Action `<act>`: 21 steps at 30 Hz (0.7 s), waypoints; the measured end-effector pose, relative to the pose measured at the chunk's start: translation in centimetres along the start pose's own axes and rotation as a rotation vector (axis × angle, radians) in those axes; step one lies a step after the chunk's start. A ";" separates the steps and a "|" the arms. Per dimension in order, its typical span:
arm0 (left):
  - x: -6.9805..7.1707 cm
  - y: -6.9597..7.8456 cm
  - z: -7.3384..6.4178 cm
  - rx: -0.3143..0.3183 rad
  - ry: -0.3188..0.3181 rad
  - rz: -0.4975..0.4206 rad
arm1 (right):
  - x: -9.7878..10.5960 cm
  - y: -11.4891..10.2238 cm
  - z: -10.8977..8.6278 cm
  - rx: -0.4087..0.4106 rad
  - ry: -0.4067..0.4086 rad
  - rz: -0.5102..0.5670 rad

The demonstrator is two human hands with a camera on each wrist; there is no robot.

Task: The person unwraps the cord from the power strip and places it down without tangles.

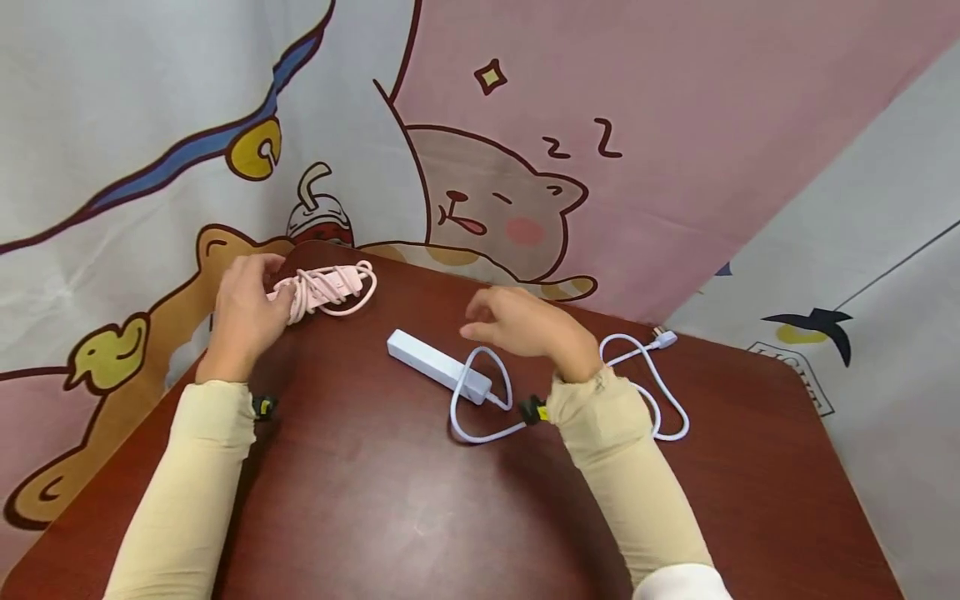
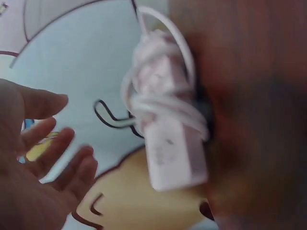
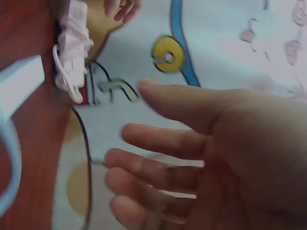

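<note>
A pink power strip point(image 1: 335, 285) lies at the back left of the table, its cord wound round it. My left hand point(image 1: 249, 304) is beside its left end; in the left wrist view a gap shows between the loosely bent fingers point(image 2: 62, 148) and the strip point(image 2: 175, 153). Toward the middle lies a white power strip point(image 1: 431, 358), its cord point(image 1: 480, 440) looping to the right. Above that strip's right end hovers my right hand point(image 1: 517, 323), fingers apart and holding nothing, as the right wrist view also shows.
The white cord's plug point(image 1: 663, 337) rests near the table's back edge at right, beside more loops of cord point(image 1: 678, 417). A cartoon-printed curtain point(image 1: 675, 125) hangs behind the brown table point(image 1: 390, 500).
</note>
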State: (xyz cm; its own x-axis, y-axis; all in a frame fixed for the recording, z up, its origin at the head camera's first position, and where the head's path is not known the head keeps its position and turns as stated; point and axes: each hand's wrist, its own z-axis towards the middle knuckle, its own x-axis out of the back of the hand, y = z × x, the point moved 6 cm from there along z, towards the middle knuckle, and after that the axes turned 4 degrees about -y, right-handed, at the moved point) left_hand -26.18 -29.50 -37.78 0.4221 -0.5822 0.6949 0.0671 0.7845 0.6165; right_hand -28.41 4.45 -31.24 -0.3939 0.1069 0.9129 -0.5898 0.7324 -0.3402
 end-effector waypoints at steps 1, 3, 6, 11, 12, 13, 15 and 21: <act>-0.1 -0.7 -0.1 0.024 -0.005 0.015 | 0.0 -0.5 1.5 0.002 -0.014 0.007; -0.4 -2.1 -0.2 0.079 -0.041 0.044 | -0.5 -1.4 4.6 -0.021 -0.055 0.013; -1.0 -3.9 -0.5 0.164 -0.115 0.070 | -1.5 -2.7 9.0 -0.077 -0.102 0.017; -1.5 -5.8 -0.8 0.261 -0.170 0.083 | -3.9 -4.3 14.6 -0.182 -0.115 0.031; -1.7 -6.0 -0.8 0.266 -0.169 0.083 | -4.3 -4.4 15.4 -0.198 -0.102 0.037; -1.8 -6.0 -0.6 0.268 -0.171 0.083 | -4.8 -4.5 16.1 -0.218 -0.090 0.044; -2.3 -6.1 -0.3 0.267 -0.186 0.088 | -5.7 -4.4 17.4 -0.252 -0.055 0.071; -2.7 -7.1 0.2 0.275 -0.247 0.128 | -8.7 -4.6 20.2 -0.270 0.001 0.186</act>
State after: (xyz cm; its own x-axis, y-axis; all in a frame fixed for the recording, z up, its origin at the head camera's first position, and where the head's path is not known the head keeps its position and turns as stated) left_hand -27.97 -33.52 -43.96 0.1790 -0.5437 0.8200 -0.2313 0.7868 0.5722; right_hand -36.52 -13.39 -42.18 -0.4761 0.2560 0.8413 -0.2993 0.8524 -0.4288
